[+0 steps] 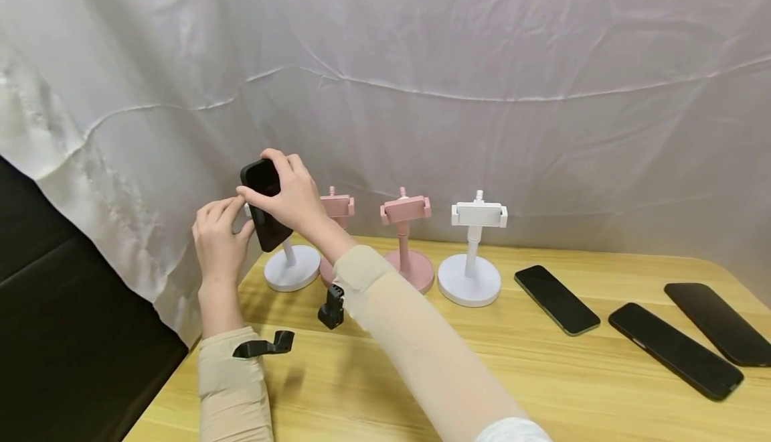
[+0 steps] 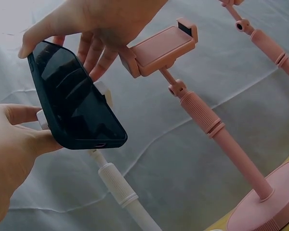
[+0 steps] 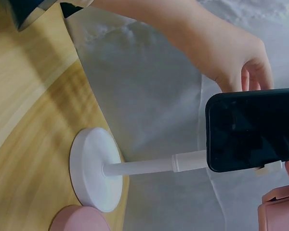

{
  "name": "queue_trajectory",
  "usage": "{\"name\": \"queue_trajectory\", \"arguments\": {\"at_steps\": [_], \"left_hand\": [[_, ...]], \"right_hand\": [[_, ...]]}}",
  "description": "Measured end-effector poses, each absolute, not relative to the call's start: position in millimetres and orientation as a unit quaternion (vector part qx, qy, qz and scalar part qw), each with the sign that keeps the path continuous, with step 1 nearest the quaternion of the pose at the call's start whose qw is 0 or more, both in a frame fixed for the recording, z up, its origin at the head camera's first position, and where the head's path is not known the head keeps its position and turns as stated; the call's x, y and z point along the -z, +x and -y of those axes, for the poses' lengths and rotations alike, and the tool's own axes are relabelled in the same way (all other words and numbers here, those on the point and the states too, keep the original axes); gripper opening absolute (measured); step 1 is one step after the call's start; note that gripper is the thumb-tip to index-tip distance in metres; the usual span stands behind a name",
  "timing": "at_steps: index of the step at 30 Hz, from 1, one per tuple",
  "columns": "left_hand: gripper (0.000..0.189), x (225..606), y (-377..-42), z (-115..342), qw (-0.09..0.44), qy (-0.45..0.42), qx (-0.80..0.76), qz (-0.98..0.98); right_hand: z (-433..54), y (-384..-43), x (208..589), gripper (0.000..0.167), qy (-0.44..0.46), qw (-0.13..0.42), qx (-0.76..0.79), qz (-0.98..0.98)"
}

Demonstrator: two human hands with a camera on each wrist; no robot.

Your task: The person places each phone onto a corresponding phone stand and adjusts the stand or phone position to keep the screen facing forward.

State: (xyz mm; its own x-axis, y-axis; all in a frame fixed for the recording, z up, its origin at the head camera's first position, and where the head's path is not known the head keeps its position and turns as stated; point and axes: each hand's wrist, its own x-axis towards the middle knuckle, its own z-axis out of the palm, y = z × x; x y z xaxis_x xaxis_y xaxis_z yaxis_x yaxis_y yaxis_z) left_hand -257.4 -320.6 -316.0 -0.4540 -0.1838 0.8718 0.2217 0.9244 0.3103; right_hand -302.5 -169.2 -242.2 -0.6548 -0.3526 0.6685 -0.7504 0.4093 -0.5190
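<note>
A black smartphone (image 1: 269, 228) stands tilted at the head of the leftmost white phone stand (image 1: 293, 269), screen toward me. My right hand (image 1: 296, 194) grips the phone's upper part, thumb on one long edge and fingers on the other. From the left, my left hand (image 1: 219, 241) pinches the end of the stand's white clamp (image 2: 42, 119), its fingers close against the phone's edge. The clamp's other end (image 2: 104, 92) shows past the phone's opposite edge; the middle is hidden behind the phone.
Right of it stand two pink phone stands (image 1: 405, 211) and another white phone stand (image 1: 478, 214). Three dark phones, a near one (image 1: 557, 299), a front one (image 1: 674, 349) and a far-right one (image 1: 719, 321), lie on the wooden table (image 1: 337, 388). A pale curtain (image 1: 482, 140) hangs behind.
</note>
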Motion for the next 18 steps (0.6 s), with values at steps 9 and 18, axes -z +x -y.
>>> {"name": "queue_trajectory", "arguments": {"at_steps": [9,18], "left_hand": [[0.037,317.4,-261.9,317.3,0.500,-0.011,0.203,0.842],[0.040,321.2,-262.5,318.4,0.512,-0.023,0.201,0.835]], "right_hand": [[170.4,-301.1,241.9,0.064,0.345,0.240,-0.395,0.817],[172.1,-299.5,242.0,0.065,0.335,0.236,-0.379,0.830]]}}
